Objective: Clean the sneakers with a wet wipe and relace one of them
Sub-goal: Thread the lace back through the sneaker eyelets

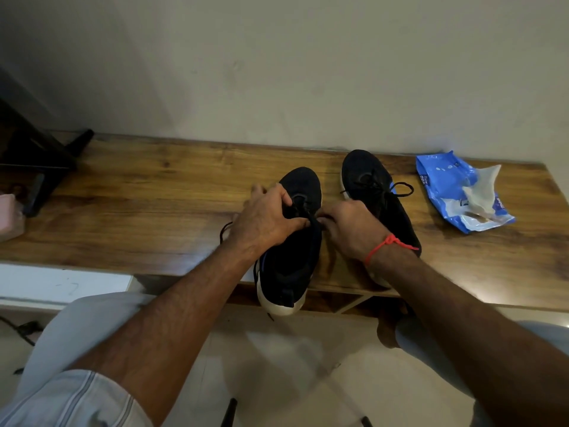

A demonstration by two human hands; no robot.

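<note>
both hands (pixel 295 223) pinch black sneaker's (pixel 289 260) lace (pixel 309 211).

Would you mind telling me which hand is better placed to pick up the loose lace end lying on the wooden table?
Left, probably. The loose black lace end lies just beside the left hand, left of the near black sneaker. The right hand would have to cross over that shoe.

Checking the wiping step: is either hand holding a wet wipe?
No: both the left hand and right hand grip the lace on the near sneaker.
</note>
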